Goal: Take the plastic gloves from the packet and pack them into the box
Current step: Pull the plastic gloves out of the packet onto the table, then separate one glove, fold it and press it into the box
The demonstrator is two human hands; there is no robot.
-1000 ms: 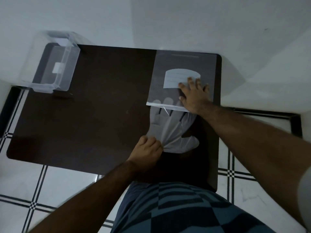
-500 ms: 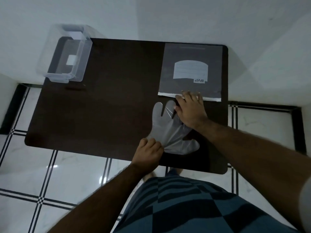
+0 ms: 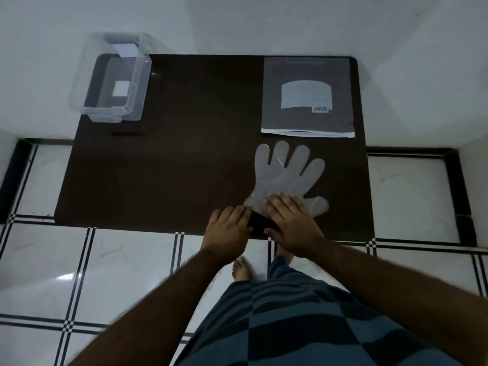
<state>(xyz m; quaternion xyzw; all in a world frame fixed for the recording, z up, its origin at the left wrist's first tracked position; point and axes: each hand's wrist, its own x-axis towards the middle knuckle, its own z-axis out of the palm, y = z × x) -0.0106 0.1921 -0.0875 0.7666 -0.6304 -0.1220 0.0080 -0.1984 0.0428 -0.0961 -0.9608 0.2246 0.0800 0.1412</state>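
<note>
Head view: dark table, tiled floor.

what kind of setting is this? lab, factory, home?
Most likely a room in a home, not a lab or factory. A small dark table stands against a plain white wall on a glossy white tiled floor with black inlay lines, and the person is barefoot.

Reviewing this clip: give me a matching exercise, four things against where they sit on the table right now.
Things:
1. clear plastic box
2. glove packet
3. plastic glove
4. right hand

Places:
A. far right corner
B. spread flat just in front of the packet's open end
C. far left corner
D. pressing on the glove's cuff end, near edge

Pairs: 1-C, 2-A, 3-B, 4-D
</note>
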